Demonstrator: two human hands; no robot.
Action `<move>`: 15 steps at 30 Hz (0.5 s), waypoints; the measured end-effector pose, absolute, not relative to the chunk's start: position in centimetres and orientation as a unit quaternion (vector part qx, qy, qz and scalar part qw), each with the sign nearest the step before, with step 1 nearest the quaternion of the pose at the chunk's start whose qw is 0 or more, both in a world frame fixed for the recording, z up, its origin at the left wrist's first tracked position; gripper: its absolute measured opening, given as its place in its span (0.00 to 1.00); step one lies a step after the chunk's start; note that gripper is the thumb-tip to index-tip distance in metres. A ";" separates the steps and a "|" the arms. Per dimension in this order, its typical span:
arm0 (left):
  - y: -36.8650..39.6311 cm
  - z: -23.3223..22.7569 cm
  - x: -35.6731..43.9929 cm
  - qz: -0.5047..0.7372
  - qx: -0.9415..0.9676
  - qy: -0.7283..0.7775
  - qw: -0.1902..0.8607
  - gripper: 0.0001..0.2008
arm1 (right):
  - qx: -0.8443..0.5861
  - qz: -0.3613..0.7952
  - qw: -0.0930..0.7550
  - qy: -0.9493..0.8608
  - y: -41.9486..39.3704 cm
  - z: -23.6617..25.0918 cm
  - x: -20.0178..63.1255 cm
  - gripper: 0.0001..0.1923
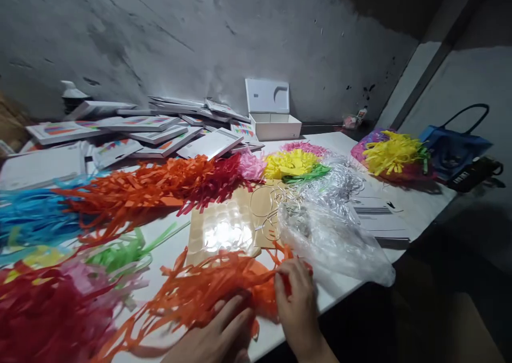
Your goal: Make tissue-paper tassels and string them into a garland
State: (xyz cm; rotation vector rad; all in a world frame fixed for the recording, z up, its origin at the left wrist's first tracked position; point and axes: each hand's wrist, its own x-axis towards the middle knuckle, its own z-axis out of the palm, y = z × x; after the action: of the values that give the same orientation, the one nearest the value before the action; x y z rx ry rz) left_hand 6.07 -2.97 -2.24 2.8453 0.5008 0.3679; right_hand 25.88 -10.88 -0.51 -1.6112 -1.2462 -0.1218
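An orange fringed tissue-paper tassel [200, 291] lies at the near edge of the white table [416, 206]. My left hand [218, 336] presses flat on its lower part, fingers spread. My right hand [296, 304] pinches the tassel's right end between fingers and thumb. Just beyond the tassel lies a tan sheet of clear round stickers [224, 227]. A crumpled clear plastic bag [332, 240] sits right of my right hand.
Piles of cut tissue fringe cover the table: orange [140, 190], blue [36, 216], red [40, 315], green [120, 251], yellow [290, 163]. Flat white packets [160, 134] and an open white box [274, 115] stand at the back. A blue bag [454, 147] sits far right.
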 end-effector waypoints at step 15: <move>-2.2 2.3 5.9 0.110 0.964 0.182 0.159 0.08 | -0.557 0.018 0.819 -0.134 -16.4 1.8 36.1 0.18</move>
State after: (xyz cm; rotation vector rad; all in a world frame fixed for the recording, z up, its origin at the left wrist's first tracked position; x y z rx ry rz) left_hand 5.85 -2.23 2.35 2.7547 0.5214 0.3153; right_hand 36.09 -16.41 1.81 -1.1872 -0.2853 0.0377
